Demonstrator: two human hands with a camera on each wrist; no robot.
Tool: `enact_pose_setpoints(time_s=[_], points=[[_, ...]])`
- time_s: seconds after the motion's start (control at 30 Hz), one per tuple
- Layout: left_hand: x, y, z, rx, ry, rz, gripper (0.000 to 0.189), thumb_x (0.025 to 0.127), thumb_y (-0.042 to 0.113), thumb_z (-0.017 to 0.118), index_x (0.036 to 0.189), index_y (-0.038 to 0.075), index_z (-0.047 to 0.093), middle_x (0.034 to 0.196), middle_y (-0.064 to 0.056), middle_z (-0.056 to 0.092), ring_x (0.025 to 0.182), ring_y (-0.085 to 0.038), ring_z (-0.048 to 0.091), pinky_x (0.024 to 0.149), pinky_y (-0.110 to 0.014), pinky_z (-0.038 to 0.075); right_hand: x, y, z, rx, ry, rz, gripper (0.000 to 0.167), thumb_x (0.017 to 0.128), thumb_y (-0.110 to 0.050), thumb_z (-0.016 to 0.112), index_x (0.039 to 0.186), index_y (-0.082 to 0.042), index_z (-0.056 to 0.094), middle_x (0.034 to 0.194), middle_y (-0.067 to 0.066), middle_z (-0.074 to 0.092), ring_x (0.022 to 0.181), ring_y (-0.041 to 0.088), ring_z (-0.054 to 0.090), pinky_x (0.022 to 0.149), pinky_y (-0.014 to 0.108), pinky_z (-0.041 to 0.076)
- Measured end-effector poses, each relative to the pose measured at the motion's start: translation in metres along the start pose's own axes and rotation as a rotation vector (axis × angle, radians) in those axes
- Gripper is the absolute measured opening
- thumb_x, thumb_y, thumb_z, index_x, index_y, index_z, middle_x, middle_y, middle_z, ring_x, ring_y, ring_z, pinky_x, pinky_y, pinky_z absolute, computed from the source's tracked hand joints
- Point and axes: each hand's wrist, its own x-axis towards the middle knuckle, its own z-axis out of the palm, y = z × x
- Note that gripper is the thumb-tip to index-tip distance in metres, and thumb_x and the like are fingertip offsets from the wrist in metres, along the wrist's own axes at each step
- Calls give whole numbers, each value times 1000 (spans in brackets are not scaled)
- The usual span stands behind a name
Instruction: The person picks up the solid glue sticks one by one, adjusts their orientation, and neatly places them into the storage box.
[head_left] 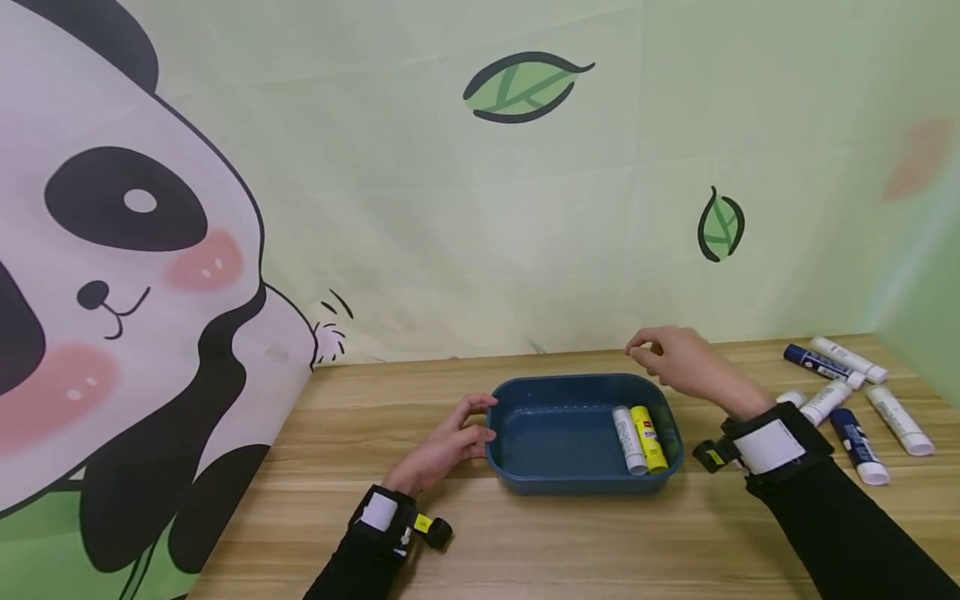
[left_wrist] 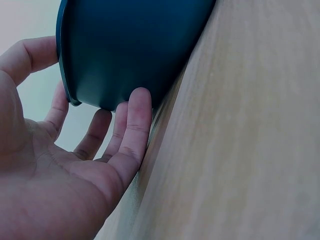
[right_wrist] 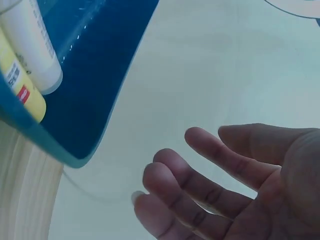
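Observation:
A dark blue plastic tray (head_left: 555,485) sits on the wooden table. Two glue sticks lie side by side at its right end, one white (head_left: 629,440) and one yellow (head_left: 649,440). The left hand (head_left: 444,446) touches the tray's left end; in the left wrist view its loosely bent fingers (left_wrist: 136,122) lie against the outer wall. Past the tray's back right corner, the right hand (head_left: 686,362) hovers with nothing in it. Its fingers are relaxed and apart from the thumb in the right wrist view, near the tray's rim (right_wrist: 80,162).
Several white and dark blue tubes lie loosely at the table's right, among them a blue one (head_left: 858,446) and a white one (head_left: 900,419). The right forearm partly covers some. A printed backdrop (head_left: 420,250) with a panda and leaves stands behind the table (head_left: 360,400).

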Motion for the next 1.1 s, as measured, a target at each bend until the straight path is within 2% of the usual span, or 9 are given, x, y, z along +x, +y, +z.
enact_pose_setpoints(time_s=[0.3,0.47,0.77,1.1], points=[[0,0,0,9,11,-6,46,97,13,52,140,18,38,142,-11,26,102,-22,50,85,-33,47,-1,11,-2,22,44,14,27,99,-17,51,116,0,63,80,8,60,65,20,57,56,32,46],[1,-2,0,2,14,-2,48,95,14,54,140,18,38,143,-10,25,103,-21,50,85,-33,46,-2,16,-2,19,61,14,27,100,-17,51,116,0,64,86,9,63,68,20,58,57,32,46],[2,-4,2,-3,6,-9,50,94,17,57,140,18,38,144,-11,24,102,-21,51,84,-30,46,-12,32,6,36,107,0,29,101,-17,48,120,-1,61,114,20,63,98,34,59,75,45,50],[3,-3,2,-1,24,-1,49,94,14,56,139,17,38,143,-10,25,102,-21,50,84,-31,46,-11,46,7,40,113,25,34,100,-19,48,126,0,57,115,24,59,104,37,56,79,49,48]])
